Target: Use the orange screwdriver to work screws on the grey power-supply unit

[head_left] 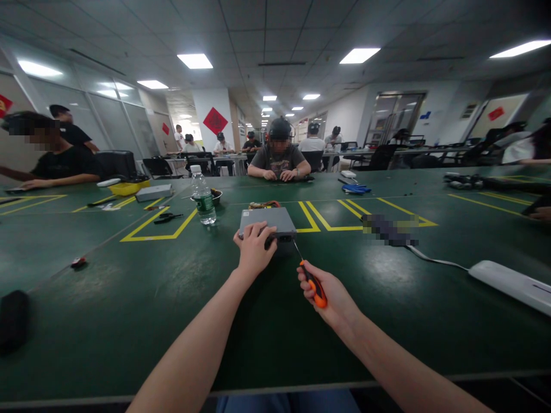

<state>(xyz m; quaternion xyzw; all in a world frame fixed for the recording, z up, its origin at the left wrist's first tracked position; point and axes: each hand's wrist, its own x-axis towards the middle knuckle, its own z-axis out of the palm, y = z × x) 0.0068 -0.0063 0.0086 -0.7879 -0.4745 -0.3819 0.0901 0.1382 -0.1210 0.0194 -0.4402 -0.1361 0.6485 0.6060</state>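
With right hand [333, 293] gripping screwdriver [317, 288] at five o'clock of metal box [273, 216] clasped in left hand [255, 252], may slip if slanted.

A hands-on workshop in an office-style room
Before me a long green worktop [172, 321] is marked off with yellow tape [146, 239], a screwdriver [318, 293] held at a grey metal box [269, 217]; people [222, 145] sit at further worktops [396, 151] behind, among black chairs [383, 158], glass partitions [107, 115] and panel lights [360, 55] in a tiled ceiling [284, 41].
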